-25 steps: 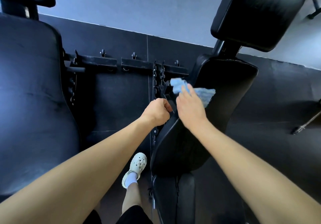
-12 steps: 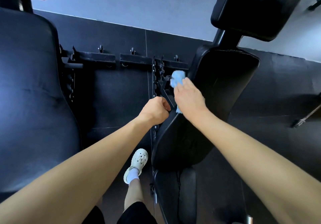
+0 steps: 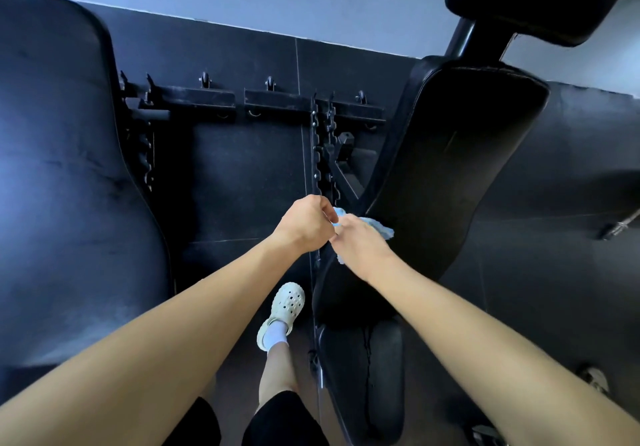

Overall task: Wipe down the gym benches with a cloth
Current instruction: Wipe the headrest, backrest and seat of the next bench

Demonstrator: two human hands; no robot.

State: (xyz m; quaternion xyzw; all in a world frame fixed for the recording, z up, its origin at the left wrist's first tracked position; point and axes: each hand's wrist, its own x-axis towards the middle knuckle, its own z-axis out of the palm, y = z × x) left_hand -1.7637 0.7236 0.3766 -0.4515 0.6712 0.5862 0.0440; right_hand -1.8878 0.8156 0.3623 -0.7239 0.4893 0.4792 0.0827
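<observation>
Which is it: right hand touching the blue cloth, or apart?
Touching. The head view shows the right hand lying on the blue cloth, with cloth sticking out beyond its fingers and under its palm.

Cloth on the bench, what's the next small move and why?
Probably slide the cloth down the left edge of the back pad toward the seat. The right hand holds it partway down that edge, beside the curled left hand, so the lower stretch looks next.
</observation>
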